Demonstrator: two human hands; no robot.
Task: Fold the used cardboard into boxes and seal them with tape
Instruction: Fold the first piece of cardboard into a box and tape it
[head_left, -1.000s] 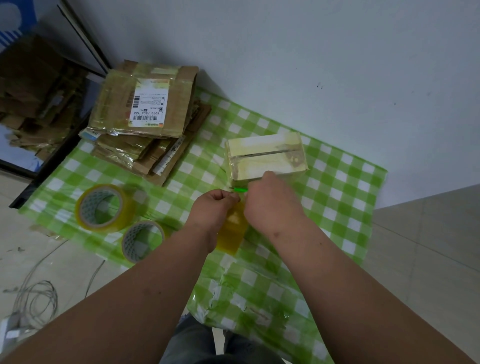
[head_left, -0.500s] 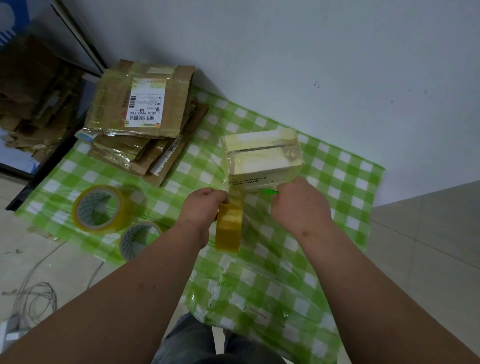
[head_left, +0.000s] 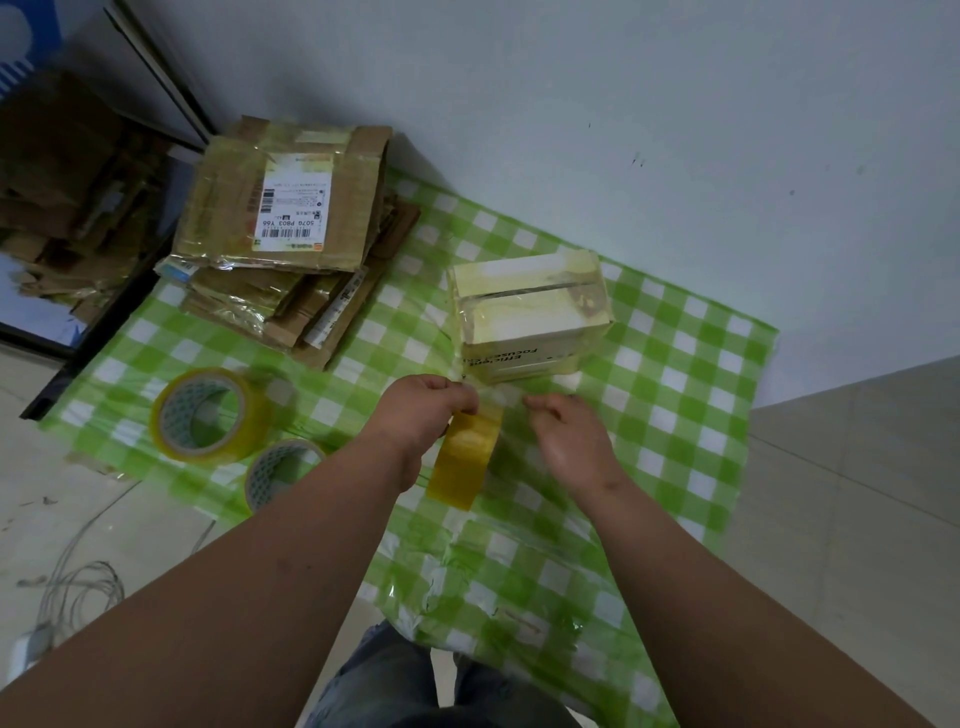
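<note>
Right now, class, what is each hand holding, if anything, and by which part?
The left hand grips the yellow tape roll at its upper edge. The right hand is blurred, fingers curled near the pulled tape; whether it pinches the tape cannot be told.

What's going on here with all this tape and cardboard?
A person is taping up a small box on a green checked cloth. The left hand holds a yellow tape roll just in front of the box; the right hand is beside it, blurred, apparently handling the loose tape end. Two spare tape rolls and a stack of flattened cardboard wait to the left.
</note>
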